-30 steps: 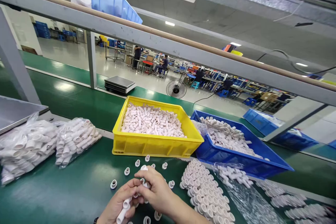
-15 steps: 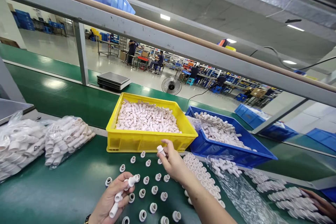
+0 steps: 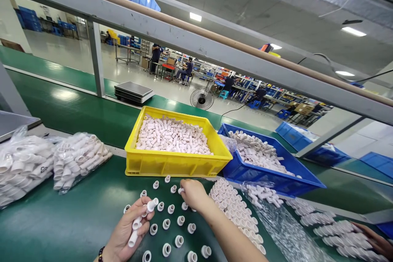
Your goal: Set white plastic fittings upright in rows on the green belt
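A factory workshop — yellow crate [image 3: 176, 166] of white fittings [image 3: 172, 137] at seven o'clock, weighing scale [image 3: 135, 88] toward ten — seated worker [image 3: 188, 68] near twelve.

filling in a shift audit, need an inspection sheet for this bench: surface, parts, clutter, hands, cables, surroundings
surface: green tabletop, glossy
parts: white fittings spread out; yellow bin and blue bin filled with white pieces
clutter: two filled plastic bags, left; crumpled plastic sheet, right
hands: left fingers hold white tubular parts; right fingers are closed on a small white piece, mostly hidden
cables: floor cable near the fan; hanging cable, upper right
surroundings: people in the background; another person's hand at the right edge
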